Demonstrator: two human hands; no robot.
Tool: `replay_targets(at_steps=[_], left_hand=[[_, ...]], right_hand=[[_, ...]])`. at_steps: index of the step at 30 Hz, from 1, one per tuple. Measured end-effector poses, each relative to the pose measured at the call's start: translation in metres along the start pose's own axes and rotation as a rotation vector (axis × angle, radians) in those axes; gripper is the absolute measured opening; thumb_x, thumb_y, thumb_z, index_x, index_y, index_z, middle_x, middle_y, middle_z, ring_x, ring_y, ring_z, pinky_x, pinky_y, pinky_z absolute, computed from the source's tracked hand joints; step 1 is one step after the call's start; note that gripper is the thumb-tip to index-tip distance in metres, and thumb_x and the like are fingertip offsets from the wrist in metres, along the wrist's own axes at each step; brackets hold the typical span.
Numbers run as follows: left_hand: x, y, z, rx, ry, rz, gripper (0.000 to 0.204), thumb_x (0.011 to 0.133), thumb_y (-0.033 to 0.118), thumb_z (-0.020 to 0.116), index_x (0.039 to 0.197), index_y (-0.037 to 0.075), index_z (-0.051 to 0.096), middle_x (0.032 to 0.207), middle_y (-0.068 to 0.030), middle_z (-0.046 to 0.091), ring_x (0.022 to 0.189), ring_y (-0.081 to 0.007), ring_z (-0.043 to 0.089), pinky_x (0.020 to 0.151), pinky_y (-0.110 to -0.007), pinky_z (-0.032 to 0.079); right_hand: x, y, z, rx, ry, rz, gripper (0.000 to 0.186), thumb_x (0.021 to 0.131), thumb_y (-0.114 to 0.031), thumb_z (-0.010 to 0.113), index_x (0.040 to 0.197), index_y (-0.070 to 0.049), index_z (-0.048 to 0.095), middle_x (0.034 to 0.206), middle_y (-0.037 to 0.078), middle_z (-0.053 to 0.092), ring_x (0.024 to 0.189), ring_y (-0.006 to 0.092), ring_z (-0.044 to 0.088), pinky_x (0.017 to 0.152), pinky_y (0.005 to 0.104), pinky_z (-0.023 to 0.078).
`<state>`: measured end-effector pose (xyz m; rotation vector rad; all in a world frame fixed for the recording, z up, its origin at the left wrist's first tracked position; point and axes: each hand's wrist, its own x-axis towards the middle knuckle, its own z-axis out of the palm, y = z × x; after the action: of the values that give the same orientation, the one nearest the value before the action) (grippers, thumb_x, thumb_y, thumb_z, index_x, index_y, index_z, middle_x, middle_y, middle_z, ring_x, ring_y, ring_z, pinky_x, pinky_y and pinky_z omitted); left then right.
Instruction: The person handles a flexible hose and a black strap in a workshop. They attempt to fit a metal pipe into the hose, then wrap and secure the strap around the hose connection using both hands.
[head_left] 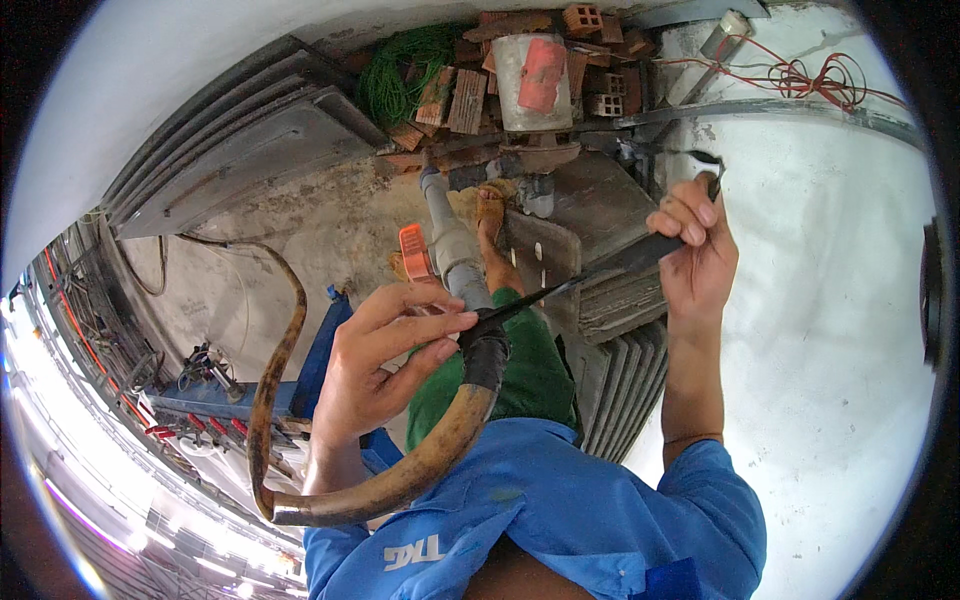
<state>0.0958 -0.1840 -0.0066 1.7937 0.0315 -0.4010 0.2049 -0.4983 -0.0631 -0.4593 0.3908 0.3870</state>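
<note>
A stained brown hose (pixel 430 440) curves up to a grey pipe (pixel 440 205) fitted with a valve that has an orange handle (pixel 415 252). Black strip is wrapped around the joint (pixel 486 360) between hose and pipe. My left hand (pixel 385 350) is closed at that joint, its fingertips pinching the strip against the wrap. From there a stretched black strip (pixel 565 287), which looks like rubber or tape, runs up to the right. My right hand (pixel 695 245) grips its other end, and a loose tail sticks out above the fingers.
Bricks (pixel 467 100), a green bundle of cord (pixel 400 75) and a whitish bucket (pixel 530 85) are piled against the far side. Grey slabs (pixel 250 150) lean at the far left. A blue metal frame (pixel 325 350) stands left; red wire (pixel 820 80) lies far right.
</note>
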Motion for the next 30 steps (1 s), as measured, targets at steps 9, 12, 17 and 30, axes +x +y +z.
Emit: replay_targets(at_steps=[9, 12, 17, 30], left_hand=[[0.049, -0.003, -0.001, -0.027, -0.278, -0.091, 0.018, 0.088, 0.006, 0.076, 0.105, 0.001, 0.076, 0.100, -0.0119, 0.072, 0.095, -0.0255, 0.069, 0.082, -0.036, 0.052], [0.061, -0.003, -0.004, -0.021, -0.331, -0.049, 0.016, 0.088, 0.007, 0.076, 0.102, 0.001, 0.076, 0.093, -0.0115, 0.072, 0.088, -0.0251, 0.069, 0.079, -0.035, 0.052], [0.062, 0.006, -0.003, 0.077, -0.307, -0.027, 0.011, 0.087, 0.005, 0.076, 0.097, 0.000, 0.075, 0.088, -0.0112, 0.071, 0.079, -0.0254, 0.068, 0.072, -0.034, 0.053], [0.079, -0.035, 0.016, -0.431, -0.543, -0.192, 0.016, 0.099, 0.015, 0.069, 0.099, -0.001, 0.069, 0.097, -0.0032, 0.059, 0.092, -0.0134, 0.054, 0.081, -0.030, 0.042]], right_hand=[[-0.003, 0.003, 0.005, 0.077, -0.111, 0.007, 0.027, 0.111, -0.022, 0.043, 0.118, -0.005, 0.061, 0.078, -0.004, 0.044, 0.067, 0.0083, 0.043, 0.074, 0.0295, 0.039], [0.014, 0.006, 0.006, 0.164, -0.213, 0.053, 0.028, 0.111, -0.022, 0.042, 0.119, -0.003, 0.061, 0.075, -0.004, 0.043, 0.065, 0.0089, 0.043, 0.071, 0.0291, 0.040], [0.037, 0.019, 0.004, 0.250, -0.301, 0.065, 0.032, 0.110, -0.021, 0.039, 0.114, 0.000, 0.062, 0.071, -0.004, 0.042, 0.063, 0.0094, 0.043, 0.066, 0.0273, 0.039], [0.009, 0.037, -0.006, 0.350, -0.272, 0.087, 0.041, 0.097, -0.043, 0.056, 0.065, -0.020, 0.041, 0.065, -0.007, 0.039, 0.067, 0.0123, 0.032, 0.061, 0.0275, 0.031]])
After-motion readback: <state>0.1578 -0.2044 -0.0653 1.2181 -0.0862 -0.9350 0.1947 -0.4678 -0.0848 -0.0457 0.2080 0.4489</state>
